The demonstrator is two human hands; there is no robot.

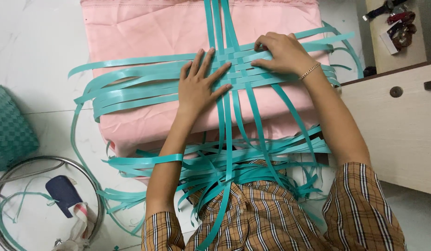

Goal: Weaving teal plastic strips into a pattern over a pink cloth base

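Crossed teal plastic strips (252,76) were pinned flat on the pink cushion (131,37) by the left hand (199,86), fingers spread; the right hand (280,53), fingers curled, pressed the strips beside it.

Pink cushion (145,32), teal woven strips (145,83) across it, white tiled floor (34,42) beneath

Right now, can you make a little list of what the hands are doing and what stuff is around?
Left hand: flat, fingers spread, pressing on the teal strips
Right hand: fingers curled on the crossing strips
Under the strips: pink cushion
Left edge: woven teal basket
Lower left: metal ring
Right: wooden cabinet
Floor: white tiles
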